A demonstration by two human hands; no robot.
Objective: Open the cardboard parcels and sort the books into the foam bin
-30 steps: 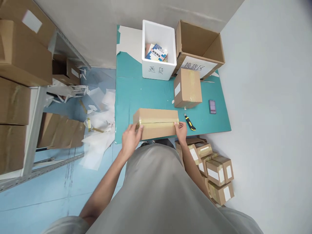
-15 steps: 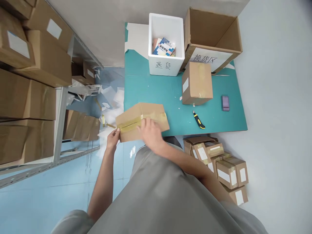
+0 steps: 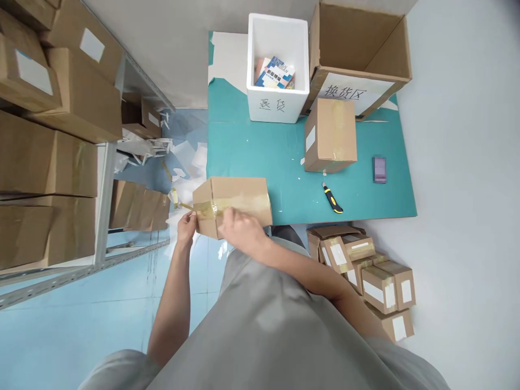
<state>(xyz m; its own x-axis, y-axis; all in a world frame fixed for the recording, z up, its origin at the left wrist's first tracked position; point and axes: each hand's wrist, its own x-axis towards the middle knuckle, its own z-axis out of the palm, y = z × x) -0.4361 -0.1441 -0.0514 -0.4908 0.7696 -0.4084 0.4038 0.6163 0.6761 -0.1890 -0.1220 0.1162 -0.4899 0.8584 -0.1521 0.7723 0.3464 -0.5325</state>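
Observation:
A brown cardboard box (image 3: 244,189) with clear yellowish tape along it lies at the table's near left corner, its left end jutting past the edge. At that end, my left hand (image 3: 187,226) pinches the box's edge between thumb and fingers. My right hand (image 3: 242,230) lies over the near side of the same box with its fingers curled against the cardboard by the tape. What its fingertips grip is partly hidden. To the right, a black and yellow utility knife (image 3: 333,198) rests on the table.
On the green-topped table (image 3: 255,151) stand a taped box (image 3: 335,130), a white foam bin (image 3: 278,106) holding books, and a large open carton (image 3: 361,38). A phone (image 3: 379,169) lies right. Shelving (image 3: 106,200) with boxes is at left; more boxes (image 3: 377,287) sit below right.
The box has turned and flattened out, its end face now toward the left. My right hand has slid slightly left and down along it, its fingers more curled. My left hand keeps its hold.

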